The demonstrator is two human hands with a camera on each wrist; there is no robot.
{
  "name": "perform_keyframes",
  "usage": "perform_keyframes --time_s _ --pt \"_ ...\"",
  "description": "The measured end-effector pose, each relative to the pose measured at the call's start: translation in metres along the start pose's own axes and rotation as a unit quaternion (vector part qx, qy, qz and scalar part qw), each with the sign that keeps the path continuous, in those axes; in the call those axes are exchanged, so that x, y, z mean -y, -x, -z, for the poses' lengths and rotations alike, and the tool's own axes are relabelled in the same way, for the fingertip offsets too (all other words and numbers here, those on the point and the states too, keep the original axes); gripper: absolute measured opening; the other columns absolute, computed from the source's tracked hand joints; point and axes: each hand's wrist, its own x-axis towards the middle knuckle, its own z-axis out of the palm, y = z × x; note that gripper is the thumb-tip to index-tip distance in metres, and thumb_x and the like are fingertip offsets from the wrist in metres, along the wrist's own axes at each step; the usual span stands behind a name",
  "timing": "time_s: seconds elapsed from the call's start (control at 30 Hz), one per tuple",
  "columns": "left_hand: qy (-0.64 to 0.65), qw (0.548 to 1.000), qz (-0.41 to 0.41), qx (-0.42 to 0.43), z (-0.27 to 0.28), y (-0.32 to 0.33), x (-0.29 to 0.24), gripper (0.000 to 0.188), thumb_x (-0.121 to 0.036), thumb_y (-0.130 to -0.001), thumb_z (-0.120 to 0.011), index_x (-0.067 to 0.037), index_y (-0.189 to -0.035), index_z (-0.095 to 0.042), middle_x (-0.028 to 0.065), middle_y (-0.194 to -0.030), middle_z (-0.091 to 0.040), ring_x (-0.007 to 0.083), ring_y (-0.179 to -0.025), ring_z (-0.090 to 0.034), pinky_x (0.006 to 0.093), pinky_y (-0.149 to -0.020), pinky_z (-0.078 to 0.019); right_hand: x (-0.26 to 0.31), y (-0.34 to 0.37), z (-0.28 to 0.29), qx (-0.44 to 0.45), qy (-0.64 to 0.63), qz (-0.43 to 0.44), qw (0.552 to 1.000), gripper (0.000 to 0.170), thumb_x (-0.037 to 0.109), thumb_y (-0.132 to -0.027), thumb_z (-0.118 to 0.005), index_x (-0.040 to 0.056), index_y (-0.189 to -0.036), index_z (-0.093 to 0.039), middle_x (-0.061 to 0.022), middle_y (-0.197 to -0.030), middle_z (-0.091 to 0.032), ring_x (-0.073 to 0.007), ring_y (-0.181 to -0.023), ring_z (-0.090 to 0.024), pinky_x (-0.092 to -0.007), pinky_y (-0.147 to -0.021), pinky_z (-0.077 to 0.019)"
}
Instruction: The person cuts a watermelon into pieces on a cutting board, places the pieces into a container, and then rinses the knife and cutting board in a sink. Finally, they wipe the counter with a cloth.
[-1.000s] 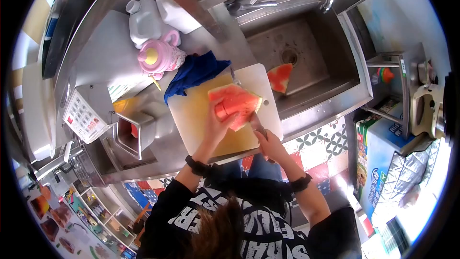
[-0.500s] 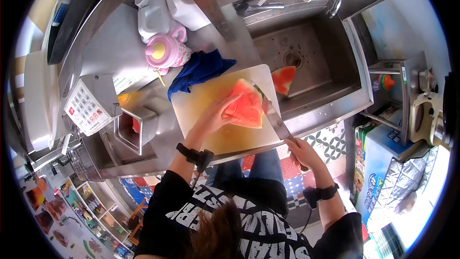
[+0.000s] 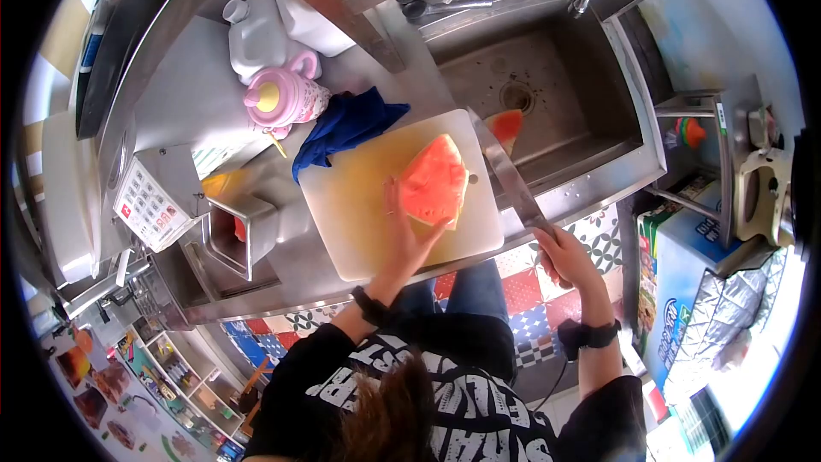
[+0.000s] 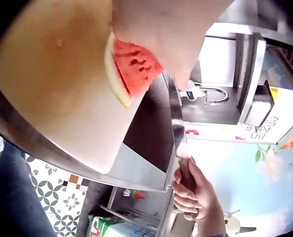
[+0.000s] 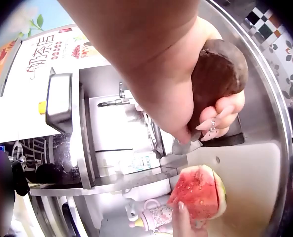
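A chunk of red watermelon point(image 3: 434, 178) with pale rind along its right side rests on the white cutting board point(image 3: 351, 239). My left hand point(image 3: 409, 244) holds it, fingers along its left side and thumb at the near edge. A slit runs close to the rind of the melon point(image 5: 198, 192) in the right wrist view. To the right of the chunk, my right hand point(image 3: 564, 257) grips a large knife point(image 3: 510, 180) by its brown handle point(image 5: 218, 69). The blade is apart from the fruit, slanting over the board's right edge and the sink rim.
Another watermelon piece point(image 3: 506, 127) lies in the steel sink point(image 3: 564, 85), partly behind the blade. Beyond the board are a blue cloth point(image 3: 351, 128), a pink bottle point(image 3: 286, 98) and white jugs point(image 3: 259, 38). A metal container point(image 3: 256, 235) sits at the left.
The knife has come away from the watermelon and moved right with my right hand. The chunk has been turned on the board, and my left hand has shifted to its near left side.
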Motion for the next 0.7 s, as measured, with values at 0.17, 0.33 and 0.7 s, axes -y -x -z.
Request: perform_keyframes --time_s 0.17,0.33,0.7 --pt "-0.116 0.993 -0.004 -0.029 -0.017 -0.014 0.01 0.099 -0.034 -0.077 -0.077 0.001 -0.148 -0.017 0.0263 -0.153 -0.016 0.0452 -0.142 -0.013 0.0518 -0.113 -0.0193 0.031 -0.021 0.007 0.025 0.053 0.032 0.998 0.039 0.04 -0.097 -0.052 0.0035 -0.082 -0.052 -0.0029 -0.057 -0.051 -0.0121 -0.045 -0.05 -0.028 -0.042 -0.04" --pt "-0.102 0.99 -0.078 0.06 0.007 -0.04 0.013 0.095 -0.024 -0.076 -0.079 -0.003 -0.149 -0.021 0.0276 -0.152 -0.02 0.0462 -0.14 -0.018 0.0526 -0.112 -0.0218 0.039 -0.034 0.016 0.054 0.099 0.02 0.993 0.042 0.043 -0.098 -0.05 0.0041 -0.082 -0.052 -0.0028 -0.058 -0.051 -0.0124 -0.045 -0.05 -0.0276 -0.041 -0.0404" --pt "-0.145 0.981 -0.101 0.08 0.013 -0.044 -0.001 0.077 -0.019 -0.077 -0.077 -0.01 -0.142 -0.035 0.0307 -0.147 -0.025 0.049 -0.134 -0.028 0.0527 -0.108 -0.0312 0.034 -0.02 0.005 0.081 0.085 -0.004 0.993 0.042 0.044 -0.098 -0.047 0.0027 -0.092 -0.054 -0.0035 -0.06 -0.052 -0.0118 -0.046 -0.051 -0.0273 -0.042 -0.0407"
